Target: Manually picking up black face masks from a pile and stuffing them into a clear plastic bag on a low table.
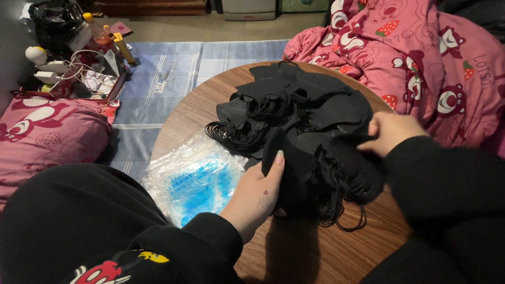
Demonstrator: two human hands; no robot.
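Note:
A heap of black face masks [300, 105] with tangled ear loops lies on a round wooden table [189, 113]. My left hand [258, 194] grips a stack of black masks [310, 173] from below, thumb up along its near edge. My right hand [389, 131] pinches the top edge of the same stack at its far right. Loose ear loops hang down from the stack over the table.
A clear plastic bag with blue print [194, 176] lies on the table's left side. A pink patterned blanket [421, 58] is at the right, a pink pillow [47, 131] at the left. A tray of cables and bottles [84, 68] sits far left on a blue mat [173, 79].

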